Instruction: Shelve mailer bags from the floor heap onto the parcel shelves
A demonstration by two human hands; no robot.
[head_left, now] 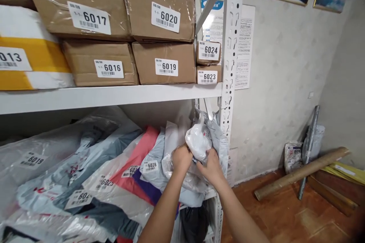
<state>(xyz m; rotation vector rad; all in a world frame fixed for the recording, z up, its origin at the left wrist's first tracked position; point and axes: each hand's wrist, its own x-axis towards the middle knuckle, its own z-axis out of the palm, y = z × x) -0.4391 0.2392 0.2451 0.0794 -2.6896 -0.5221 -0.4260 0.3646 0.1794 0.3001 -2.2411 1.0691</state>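
A small white plastic-wrapped parcel (197, 142) is at the right end of the lower shelf, among upright mailing bags. My left hand (182, 158) is closed at its lower left edge, the fingertips partly hidden in the plastic. On the other side my right hand (211, 165) grips its lower right edge, thumb toward the left hand. Close behind stands a grey mailing bag (219, 136) against the rack post. Left of my hands leans a light grey-blue mailing bag (154, 155) labelled 6028, beside a pink-red mailing bag (139, 152).
Cardboard boxes (164, 62) with number labels fill the upper shelf (114, 97). The perforated white post (229, 45) is just right of my hands. More plastic parcels (42, 159) lie at left. A cardboard tube (299, 174) lies on the brown floor near the wall.
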